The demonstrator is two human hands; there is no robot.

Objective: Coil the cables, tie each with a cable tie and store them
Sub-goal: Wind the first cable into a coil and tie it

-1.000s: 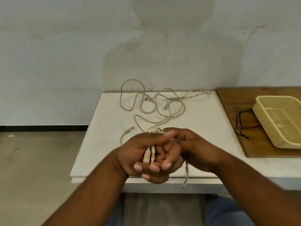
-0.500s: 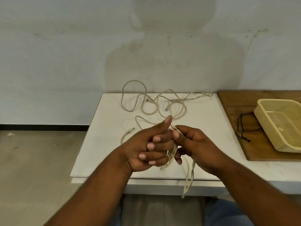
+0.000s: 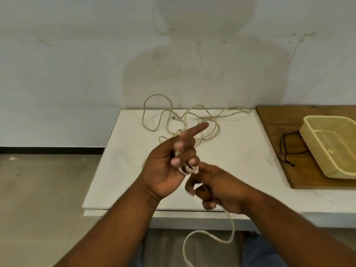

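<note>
Two bare hands meet over the front part of a white table (image 3: 240, 160), both busy with one pale cable (image 3: 230, 231). The left hand (image 3: 165, 166) is palm up with its forefinger pointing straight out toward the wall, while the other fingers curl in around a few small turns of the cable that show as a pale bunch just below its fingertips. The right hand (image 3: 217, 187) sits lower and just beside it, forefinger reaching to that bunch, remaining fingers bent loosely around the strand; how firmly it grips is blurred. From under the right hand the cable drops past the table's front edge and swings in a loose curve toward the bottom of the view. More pale cable lies in a loose tangle (image 3: 194, 120) at the back of the table, near the wall. To the right, a wooden board (image 3: 273, 120) carries a cream plastic basket (image 3: 316, 160), and thin black ties (image 3: 285, 151) lie on the board just left of the basket.
</note>
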